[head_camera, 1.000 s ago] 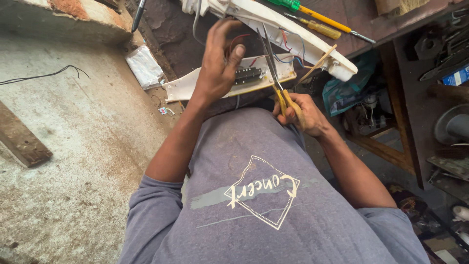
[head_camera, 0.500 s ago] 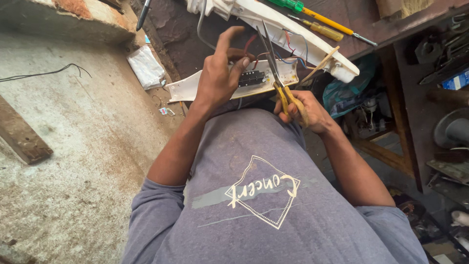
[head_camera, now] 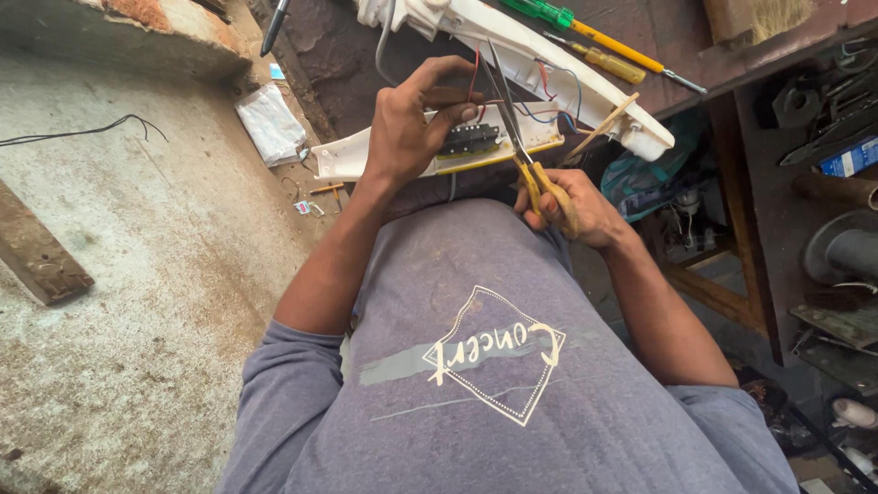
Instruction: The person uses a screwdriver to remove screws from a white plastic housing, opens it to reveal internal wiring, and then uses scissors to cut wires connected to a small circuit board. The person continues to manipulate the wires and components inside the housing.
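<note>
Right hand (head_camera: 576, 209), closed around yellow-handled scissors (head_camera: 512, 119), points their blades up and away toward thin wires (head_camera: 476, 87) that the left hand (head_camera: 412, 123) pinches above the white circuit panel (head_camera: 366, 157), just left of the blades.

Glossy white plastic casing (head_camera: 585, 87), metal-bladed scissors (head_camera: 512, 119), rough concrete floor (head_camera: 137, 274).

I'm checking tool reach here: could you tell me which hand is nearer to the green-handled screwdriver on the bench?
The right hand, holding the scissors, lies below the green-handled screwdriver, somewhat closer. The left hand sits farther left, pinching wires at the white housing.
</note>
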